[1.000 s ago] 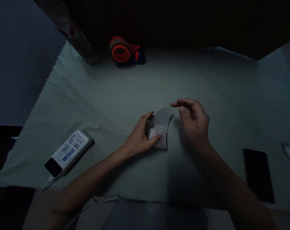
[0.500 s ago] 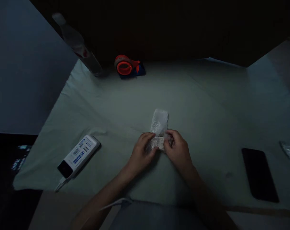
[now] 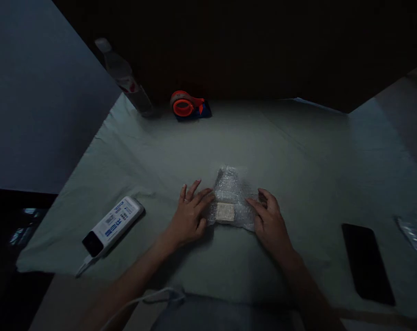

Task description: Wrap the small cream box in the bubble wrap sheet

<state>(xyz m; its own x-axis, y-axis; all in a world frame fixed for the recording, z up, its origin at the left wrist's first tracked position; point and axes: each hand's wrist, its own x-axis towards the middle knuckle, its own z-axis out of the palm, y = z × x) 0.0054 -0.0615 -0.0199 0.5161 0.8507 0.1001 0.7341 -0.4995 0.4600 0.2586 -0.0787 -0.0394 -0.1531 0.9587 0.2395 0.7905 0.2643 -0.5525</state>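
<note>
A sheet of clear bubble wrap (image 3: 231,188) lies on the pale green cloth (image 3: 298,151) in front of me, with a small beige block (image 3: 225,212) on or inside its near part. My left hand (image 3: 189,214) rests flat at the wrap's left edge, fingers spread. On the right edge sits my right hand (image 3: 268,218), its fingers extended and pressing the wrap down. Neither hand grips anything.
A white power bank with blue print (image 3: 110,225) lies at the left. A black phone (image 3: 365,262) lies at the right, with a silvery bag edge (image 3: 415,232) beyond it. At the back stand an orange tape dispenser (image 3: 188,105) and a plastic bottle (image 3: 126,78).
The hands pinched the wrap together half a second ago; now they have moved apart and lie flat at its sides, the wrap spread wider and the beige block showing.
</note>
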